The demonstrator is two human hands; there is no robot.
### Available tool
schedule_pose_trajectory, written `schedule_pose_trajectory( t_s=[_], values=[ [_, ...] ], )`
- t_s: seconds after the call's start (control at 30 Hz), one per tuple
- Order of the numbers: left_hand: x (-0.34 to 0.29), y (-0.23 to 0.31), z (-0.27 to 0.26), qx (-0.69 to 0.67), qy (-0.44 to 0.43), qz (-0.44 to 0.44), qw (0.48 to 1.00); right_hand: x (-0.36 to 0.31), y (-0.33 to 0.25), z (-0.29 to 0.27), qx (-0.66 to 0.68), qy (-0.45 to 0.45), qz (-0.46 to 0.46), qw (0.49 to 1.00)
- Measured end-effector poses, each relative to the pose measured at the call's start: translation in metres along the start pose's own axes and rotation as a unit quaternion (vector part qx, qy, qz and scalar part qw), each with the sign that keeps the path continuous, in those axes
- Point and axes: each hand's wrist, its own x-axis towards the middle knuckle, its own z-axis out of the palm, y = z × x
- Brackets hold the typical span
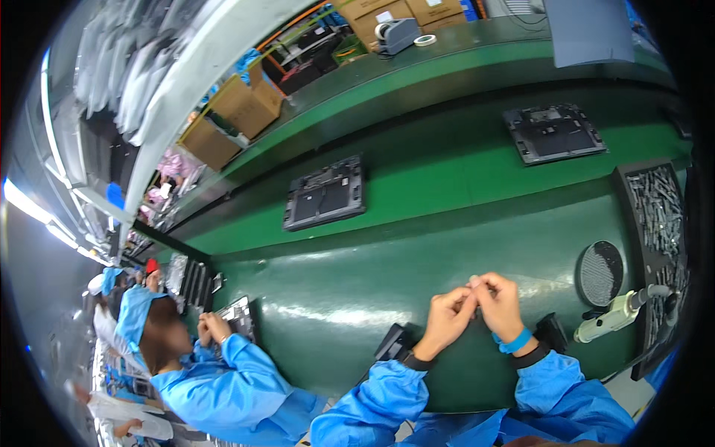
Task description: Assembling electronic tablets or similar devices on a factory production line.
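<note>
My left hand [448, 319] and my right hand [500, 307] meet above the green bench top [357, 290], fingertips pinched together. Whatever sits between them, if anything, is too small to make out. A blue band [514, 343] circles my right wrist. Beside my left wrist lies a small black device [395, 343] with a cable, and another black object [552, 332] is close to my right wrist. To the right are a round dish of small metal pieces [600, 273] and a cream electric screwdriver [611, 320].
Two opened laptop bases [325, 195] [555, 134] lie on the green strip [447, 186] beyond the bench. A black tray [637, 261] full of metal parts edges the right side. At left a co-worker in blue [223, 380] handles another device. A tape dispenser [398, 36] stands on the shelf.
</note>
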Motion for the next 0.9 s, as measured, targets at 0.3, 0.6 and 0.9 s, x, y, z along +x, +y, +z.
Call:
schedule_pose_trajectory(
  t_s=[0.3,0.6,0.9],
  values=[
    [-0.015,0.023,0.030,-0.137,-0.255,-0.106,0.951,0.015,-0.038,-0.018,-0.017,0.122,-0.190,0.974],
    [-0.073,0.045,0.095,-0.303,-0.097,-0.038,0.947,-0.011,-0.089,0.006,-0.008,0.155,-0.237,0.959],
    [-0.066,0.045,0.083,-0.319,-0.124,-0.093,0.935,0.001,-0.069,-0.011,0.270,0.071,0.050,0.959]
  ],
)
